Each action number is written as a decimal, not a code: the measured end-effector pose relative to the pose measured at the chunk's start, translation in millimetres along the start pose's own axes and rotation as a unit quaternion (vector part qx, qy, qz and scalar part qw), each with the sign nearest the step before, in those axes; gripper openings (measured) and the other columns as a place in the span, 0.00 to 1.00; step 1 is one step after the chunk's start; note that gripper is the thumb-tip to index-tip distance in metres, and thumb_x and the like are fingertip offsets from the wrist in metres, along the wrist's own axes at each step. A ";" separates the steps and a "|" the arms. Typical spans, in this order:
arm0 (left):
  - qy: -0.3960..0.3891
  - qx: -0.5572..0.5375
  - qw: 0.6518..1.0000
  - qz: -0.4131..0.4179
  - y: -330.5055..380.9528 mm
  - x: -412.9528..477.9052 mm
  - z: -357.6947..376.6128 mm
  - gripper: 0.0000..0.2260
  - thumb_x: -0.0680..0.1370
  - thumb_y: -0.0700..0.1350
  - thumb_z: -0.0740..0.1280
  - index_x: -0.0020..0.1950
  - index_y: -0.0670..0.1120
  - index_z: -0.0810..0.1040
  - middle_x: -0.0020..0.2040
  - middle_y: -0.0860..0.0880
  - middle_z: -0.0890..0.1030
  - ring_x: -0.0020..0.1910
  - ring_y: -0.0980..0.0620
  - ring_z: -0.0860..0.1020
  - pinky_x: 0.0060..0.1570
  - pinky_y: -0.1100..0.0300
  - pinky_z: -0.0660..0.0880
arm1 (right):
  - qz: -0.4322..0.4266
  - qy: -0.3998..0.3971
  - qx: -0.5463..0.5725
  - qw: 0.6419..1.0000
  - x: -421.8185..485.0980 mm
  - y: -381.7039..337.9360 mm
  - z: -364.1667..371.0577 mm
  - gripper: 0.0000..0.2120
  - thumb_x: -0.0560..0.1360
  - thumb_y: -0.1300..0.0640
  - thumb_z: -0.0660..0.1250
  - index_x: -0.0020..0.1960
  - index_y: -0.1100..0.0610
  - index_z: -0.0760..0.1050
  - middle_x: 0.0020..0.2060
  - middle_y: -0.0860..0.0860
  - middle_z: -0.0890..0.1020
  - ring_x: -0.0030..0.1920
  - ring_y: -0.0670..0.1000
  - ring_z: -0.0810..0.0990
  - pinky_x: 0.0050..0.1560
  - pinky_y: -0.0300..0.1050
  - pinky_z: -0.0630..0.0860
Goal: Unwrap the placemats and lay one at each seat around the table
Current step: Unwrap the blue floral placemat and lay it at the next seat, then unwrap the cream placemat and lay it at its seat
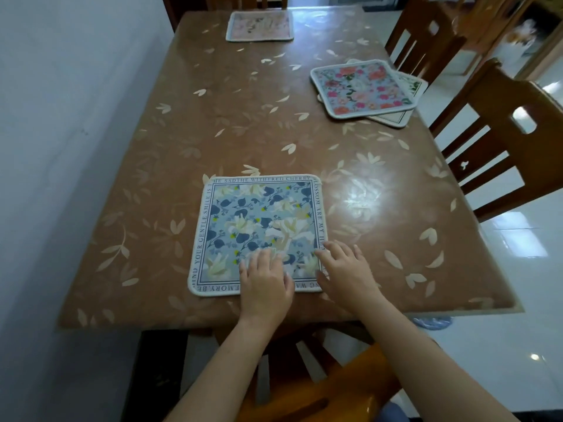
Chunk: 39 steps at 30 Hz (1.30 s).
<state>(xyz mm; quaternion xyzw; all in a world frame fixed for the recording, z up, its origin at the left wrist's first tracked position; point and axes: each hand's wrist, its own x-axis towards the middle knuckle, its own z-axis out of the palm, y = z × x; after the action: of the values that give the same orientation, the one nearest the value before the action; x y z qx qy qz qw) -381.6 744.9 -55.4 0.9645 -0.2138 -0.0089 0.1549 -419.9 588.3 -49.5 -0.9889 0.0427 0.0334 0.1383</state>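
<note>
A square blue floral placemat [249, 220] with a lettered border lies flat at the near end of the table [231, 117]. My left hand [265, 284] rests flat on its near edge, fingers straight. My right hand [347, 272] touches the mat's near right corner with spread fingers. A pink and red floral placemat [361, 88] lies near the right edge, stacked askew on another mat [408, 86] with a pale border. A pale pink placemat [260, 25] lies at the far end.
The table has a brown leaf-patterned cover. Two wooden chairs [499, 141] stand along the right side, one at the far end, and a chair back [320, 376] is just below me. A white wall runs along the left. A blue object [432, 322] lies on the floor.
</note>
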 end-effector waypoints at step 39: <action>0.095 -0.026 0.990 0.100 455.4 116.2 63.6 0.14 0.73 0.39 0.67 0.58 0.38 0.76 0.60 0.35 0.76 0.63 0.36 0.71 0.61 0.35 0.62 | 0.056 0.185 0.037 0.980 -89.0 400.3 -205.7 0.18 0.74 0.54 0.65 0.61 0.57 0.72 0.61 0.58 0.77 0.63 0.61 0.72 0.64 0.61 0.68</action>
<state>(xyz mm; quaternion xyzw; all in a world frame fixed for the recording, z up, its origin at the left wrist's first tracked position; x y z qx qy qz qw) -467.9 286.0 27.6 0.9302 -0.2933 0.0929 0.1999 -534.7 154.6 46.5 -0.9682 0.1242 -0.1440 0.1625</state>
